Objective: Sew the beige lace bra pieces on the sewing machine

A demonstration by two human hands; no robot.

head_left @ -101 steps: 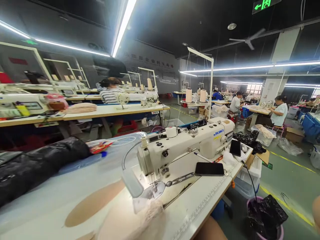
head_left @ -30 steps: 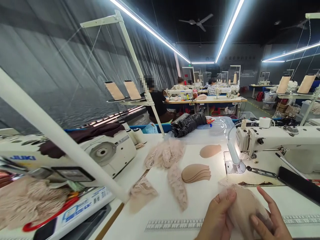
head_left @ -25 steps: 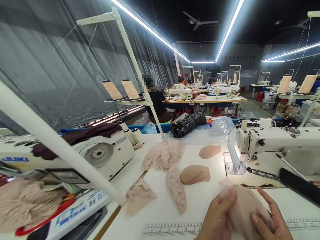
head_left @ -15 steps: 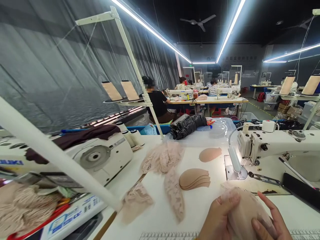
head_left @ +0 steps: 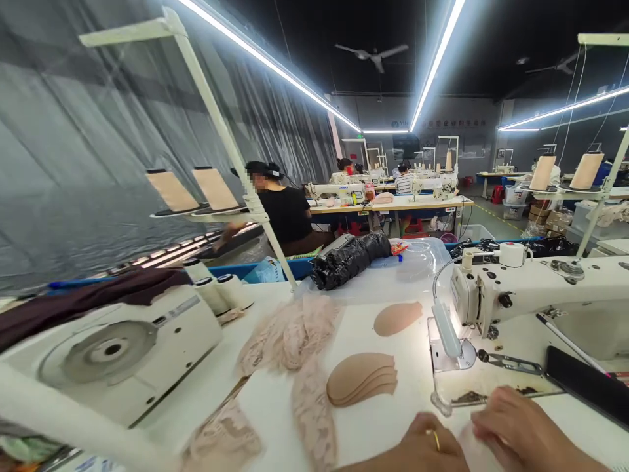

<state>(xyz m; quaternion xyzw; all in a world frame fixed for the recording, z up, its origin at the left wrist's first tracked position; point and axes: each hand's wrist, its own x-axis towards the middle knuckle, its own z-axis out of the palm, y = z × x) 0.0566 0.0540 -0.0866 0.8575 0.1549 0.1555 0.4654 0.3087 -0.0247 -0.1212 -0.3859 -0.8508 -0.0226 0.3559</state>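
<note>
A thin, pale pinkish-beige sheer fabric (head_left: pixel 466 438) is pinched in the right hand (head_left: pixel 523 429) and bordered closely by the curled left hand (head_left: pixel 425 447), over the near edge of the bench (head_left: pixel 376 426). Only a narrow, softly blurred part is left uncovered; its full outline is hidden.

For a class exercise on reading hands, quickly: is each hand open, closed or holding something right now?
Left hand: fingers curled, beside sheer pale-pink fabric; grip cannot be told.
Right hand: fingers bent at that fabric; grip cannot be told.
</note>
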